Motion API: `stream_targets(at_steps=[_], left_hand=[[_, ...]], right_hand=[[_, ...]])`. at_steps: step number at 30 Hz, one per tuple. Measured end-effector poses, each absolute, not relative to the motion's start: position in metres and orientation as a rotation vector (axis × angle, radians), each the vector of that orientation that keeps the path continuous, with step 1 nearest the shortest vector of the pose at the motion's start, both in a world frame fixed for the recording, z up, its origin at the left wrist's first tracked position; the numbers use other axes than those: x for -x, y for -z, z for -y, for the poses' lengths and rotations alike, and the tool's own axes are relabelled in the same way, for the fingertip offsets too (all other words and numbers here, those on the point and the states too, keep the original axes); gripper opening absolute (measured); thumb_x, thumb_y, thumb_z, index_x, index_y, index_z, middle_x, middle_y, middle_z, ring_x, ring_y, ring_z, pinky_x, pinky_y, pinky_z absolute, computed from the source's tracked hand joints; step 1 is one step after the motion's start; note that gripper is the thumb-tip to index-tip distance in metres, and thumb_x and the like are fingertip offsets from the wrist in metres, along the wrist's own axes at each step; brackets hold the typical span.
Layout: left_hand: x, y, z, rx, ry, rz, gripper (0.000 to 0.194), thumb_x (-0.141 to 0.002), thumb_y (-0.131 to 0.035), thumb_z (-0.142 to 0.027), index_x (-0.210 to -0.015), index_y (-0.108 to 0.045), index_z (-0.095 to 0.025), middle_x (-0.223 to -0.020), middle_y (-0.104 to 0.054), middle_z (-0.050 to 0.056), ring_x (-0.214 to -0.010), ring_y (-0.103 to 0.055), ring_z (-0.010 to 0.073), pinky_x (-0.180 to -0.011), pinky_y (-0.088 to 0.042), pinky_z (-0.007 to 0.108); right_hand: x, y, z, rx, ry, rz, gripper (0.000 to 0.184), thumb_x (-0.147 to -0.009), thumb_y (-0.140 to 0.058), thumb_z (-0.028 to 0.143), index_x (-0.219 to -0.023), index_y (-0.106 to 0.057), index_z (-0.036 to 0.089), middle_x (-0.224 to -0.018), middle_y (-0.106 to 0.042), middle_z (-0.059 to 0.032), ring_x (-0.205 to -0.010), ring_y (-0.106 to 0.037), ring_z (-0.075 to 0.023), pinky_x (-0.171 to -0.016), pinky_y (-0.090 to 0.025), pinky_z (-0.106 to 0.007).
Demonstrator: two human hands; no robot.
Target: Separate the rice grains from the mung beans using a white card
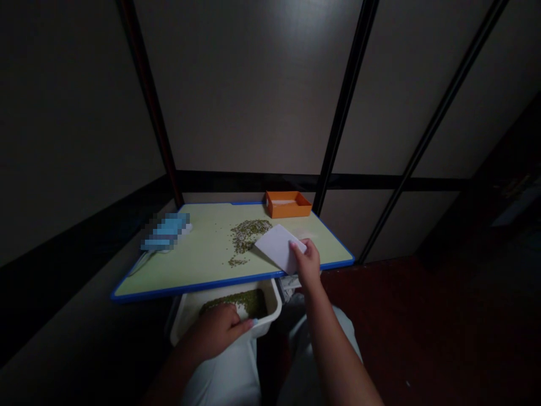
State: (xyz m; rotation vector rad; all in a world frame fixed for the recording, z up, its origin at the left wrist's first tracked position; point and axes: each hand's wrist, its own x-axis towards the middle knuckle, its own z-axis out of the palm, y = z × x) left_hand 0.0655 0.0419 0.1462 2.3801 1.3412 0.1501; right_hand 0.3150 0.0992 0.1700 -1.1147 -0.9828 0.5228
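Note:
My right hand (308, 262) pinches a white card (275, 246) between thumb and fingers, tilted over the table's near right part. The card's left corner reaches the edge of a scattered patch of small green beans or seeds (245, 235) on the pale green tabletop (186, 273). Below the front edge is a white plastic tub (276, 304), partly under the table, with more green beans (256, 303) inside. My left hand (220, 330) is closed over the tub's near rim, thumb along the rim; its fingertips are hidden.
An orange open box (291, 211) stands at the table's back right corner. At the left lies a blurred-out blue object (167, 231) with a white cable (141, 262). Panelled doors (249, 90) rise directly behind the table. My knees are under the tub and table edge.

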Motion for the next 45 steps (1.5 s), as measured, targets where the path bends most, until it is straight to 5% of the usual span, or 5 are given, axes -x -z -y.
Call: stream_targets(at_steps=[6, 10, 17, 28, 45], left_hand=[[-0.064, -0.146, -0.048, -2.428, -0.090, -1.341, 0.040, -0.098, -0.057, -0.048, -0.072, -0.061, -0.018, -0.073, -0.064, -0.003, -0.072, -0.064, 0.0151, -0.075, -0.054, 0.035], [-0.063, -0.144, -0.051, -2.453, -0.084, -1.305, 0.041, -0.098, -0.057, -0.047, -0.070, -0.060, -0.018, -0.073, -0.063, -0.003, -0.072, -0.064, 0.0150, -0.074, -0.053, 0.034], [-0.058, -0.142, -0.049, -2.471, -0.097, -1.266, 0.040, -0.098, -0.058, -0.046, -0.069, -0.059, -0.018, -0.070, -0.061, -0.004, -0.070, -0.063, 0.0148, -0.073, -0.053, 0.034], [-0.058, -0.139, -0.051, -2.439, -0.128, -1.251, 0.034, -0.097, -0.058, -0.050, -0.086, -0.064, -0.018, -0.081, -0.065, -0.002, -0.073, -0.063, 0.0153, -0.073, -0.053, 0.035], [-0.060, -0.148, -0.048, -2.502, -0.045, -1.267, 0.036, -0.099, -0.059, -0.042, -0.072, -0.061, -0.018, -0.074, -0.065, -0.003, -0.075, -0.066, 0.0152, -0.076, -0.054, 0.035]], right_hand=[[-0.288, -0.170, -0.037, 1.045, -0.325, 1.231, 0.005, -0.079, -0.069, 0.031, -0.081, -0.070, 0.026, -0.083, -0.077, -0.0041, -0.080, -0.072, -0.0227, -0.078, -0.056, -0.036], [-0.272, -0.170, -0.020, 0.907, 0.165, 1.716, 0.023, -0.089, -0.051, 0.014, -0.094, -0.070, 0.026, -0.110, -0.079, -0.0088, -0.099, -0.075, -0.0215, -0.092, -0.058, -0.039], [-0.259, -0.161, -0.021, 0.951, 0.366, 1.884, 0.026, -0.092, -0.045, 0.007, -0.098, -0.067, 0.019, -0.102, -0.080, -0.0102, -0.094, -0.076, -0.0180, -0.090, -0.058, -0.033], [-0.255, -0.152, -0.028, 1.014, 0.430, 1.910, 0.018, -0.092, -0.057, 0.013, -0.097, -0.073, 0.020, -0.100, -0.081, -0.0069, -0.092, -0.077, -0.0191, -0.080, -0.059, -0.028], [-0.249, -0.151, -0.029, 1.278, 0.338, 2.035, 0.029, -0.088, -0.068, 0.020, -0.116, -0.075, 0.024, -0.116, -0.076, -0.0119, -0.104, -0.075, -0.0239, -0.088, -0.060, -0.034]])
